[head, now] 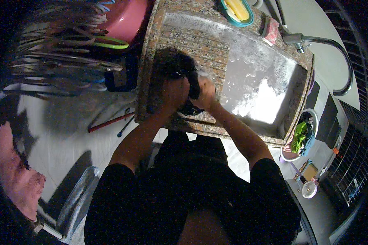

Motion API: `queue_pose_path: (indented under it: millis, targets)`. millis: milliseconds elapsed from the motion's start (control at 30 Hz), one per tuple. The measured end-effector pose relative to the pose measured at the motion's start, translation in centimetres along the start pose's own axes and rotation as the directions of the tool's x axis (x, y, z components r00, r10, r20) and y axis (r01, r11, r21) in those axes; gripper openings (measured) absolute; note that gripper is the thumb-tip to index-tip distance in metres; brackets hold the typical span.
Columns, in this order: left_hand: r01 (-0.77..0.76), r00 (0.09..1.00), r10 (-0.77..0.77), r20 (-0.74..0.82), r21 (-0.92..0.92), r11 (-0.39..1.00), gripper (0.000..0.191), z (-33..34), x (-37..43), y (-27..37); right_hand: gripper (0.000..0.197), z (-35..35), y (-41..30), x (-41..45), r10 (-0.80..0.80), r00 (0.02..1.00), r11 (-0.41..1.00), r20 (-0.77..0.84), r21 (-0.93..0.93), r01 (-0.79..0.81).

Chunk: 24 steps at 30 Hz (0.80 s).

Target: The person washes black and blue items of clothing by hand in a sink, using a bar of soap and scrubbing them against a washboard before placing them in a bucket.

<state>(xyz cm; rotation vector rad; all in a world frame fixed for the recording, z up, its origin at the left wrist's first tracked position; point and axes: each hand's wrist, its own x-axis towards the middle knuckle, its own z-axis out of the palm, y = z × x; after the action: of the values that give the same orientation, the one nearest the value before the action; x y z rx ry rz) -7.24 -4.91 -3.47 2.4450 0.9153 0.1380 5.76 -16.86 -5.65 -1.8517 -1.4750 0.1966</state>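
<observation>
A wet black cloth (194, 87) lies bunched on the ribbed washboard slope (202, 43) of a speckled stone laundry sink (150, 36). My left hand (175, 92) grips the cloth from the left and is partly in shadow. On its right side, my right hand (205, 92) has its fingers closed around the same cloth. Dark folds spread above and below both hands. Cloudy, sudsy water (248, 73) fills the deeper basin to the right, with foam along its far edge.
On the sink's far rim sit a teal soap dish (248, 23) with yellow bar soap (237, 9), a pink-and-white scrub sponge (270, 30) and a curved metal faucet (345, 50). A bucket of clothes (301, 134) stands right. Hangers (64, 61) and a pink tub (125, 18) are at left.
</observation>
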Motion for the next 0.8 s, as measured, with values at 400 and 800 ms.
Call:
queue_pose_path:
  millis: [400, 800]
  targets:
    - [0.429, 0.892, -0.449, 0.054, -0.418, 0.801, 0.060, 0.7, 10.0, 0.0, 0.060, -1.2, 1.9, 6.3, 0.631, 0.768, 0.764, 0.110, 0.088, -0.640]
    - [-0.100, 0.983, 0.054, -0.173, -0.266, 0.959, 0.049, 6.2, 9.7, 19.7, 0.061, -15.6, 14.2, -10.4, 0.699, 0.574, 0.628, -0.428, -0.019, -0.778]
